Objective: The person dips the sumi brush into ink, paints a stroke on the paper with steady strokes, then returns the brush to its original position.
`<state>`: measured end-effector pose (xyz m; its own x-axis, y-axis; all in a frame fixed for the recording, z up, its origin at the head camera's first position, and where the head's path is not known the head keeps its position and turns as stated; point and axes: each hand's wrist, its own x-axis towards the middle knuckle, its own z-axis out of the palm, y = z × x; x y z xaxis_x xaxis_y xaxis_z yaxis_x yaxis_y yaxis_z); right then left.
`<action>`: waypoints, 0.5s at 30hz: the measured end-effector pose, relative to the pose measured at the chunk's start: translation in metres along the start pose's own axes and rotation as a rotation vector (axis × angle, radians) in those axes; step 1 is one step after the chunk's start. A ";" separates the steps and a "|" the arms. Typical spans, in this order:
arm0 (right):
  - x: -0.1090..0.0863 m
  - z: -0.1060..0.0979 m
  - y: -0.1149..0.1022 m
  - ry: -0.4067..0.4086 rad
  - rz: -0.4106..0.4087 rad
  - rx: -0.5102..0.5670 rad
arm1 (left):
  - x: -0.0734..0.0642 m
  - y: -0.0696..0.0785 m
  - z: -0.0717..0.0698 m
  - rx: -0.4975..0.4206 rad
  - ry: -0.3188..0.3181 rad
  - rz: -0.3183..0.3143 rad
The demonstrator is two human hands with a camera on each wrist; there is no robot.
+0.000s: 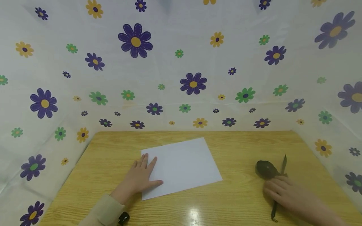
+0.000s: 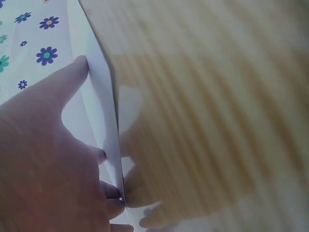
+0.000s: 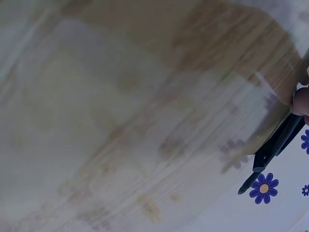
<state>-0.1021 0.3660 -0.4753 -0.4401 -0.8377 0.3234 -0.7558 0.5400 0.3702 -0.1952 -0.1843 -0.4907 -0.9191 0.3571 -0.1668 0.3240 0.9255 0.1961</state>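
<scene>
Paper (image 1: 183, 168), a single white sheet, is laid askew on a wood-grained table (image 1: 113, 147) at 6 o'clock from the middle of the head view, its far edge slanted up toward 2 o'clock. The sheet is touched near its 9 o'clock edge by a left hand (image 1: 138, 178), whose fingers are spread apart and straight, with the thumb stretched out toward 3 o'clock. At 4 o'clock, well apart from the sheet, a slim dark tool (image 1: 283, 164) is covered in its middle by a right hand (image 1: 282, 193); the fingers are bent over it, but whether it is clamped cannot be told. The tool's pointed tip is shown past the hand at 12 o'clock and its looped end at 6 o'clock. Just beside the hand, at 11 o'clock, a rounded dark object (image 1: 266, 169) is seen. The two hands are held well apart. A pale sleeve (image 1: 108, 208) is worn on the left arm, and the table is bordered from 9 through 12 to 3 o'clock by flower-printed cloth (image 1: 167, 69).
</scene>
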 end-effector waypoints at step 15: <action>-0.002 0.000 0.005 0.003 -0.101 -0.090 | 0.009 0.025 0.001 0.017 -0.014 0.048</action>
<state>-0.1053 0.3708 -0.4740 -0.3623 -0.8881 0.2828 -0.7495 0.4580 0.4780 -0.1955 -0.1576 -0.4883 -0.8992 0.4028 -0.1707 0.3716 0.9091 0.1881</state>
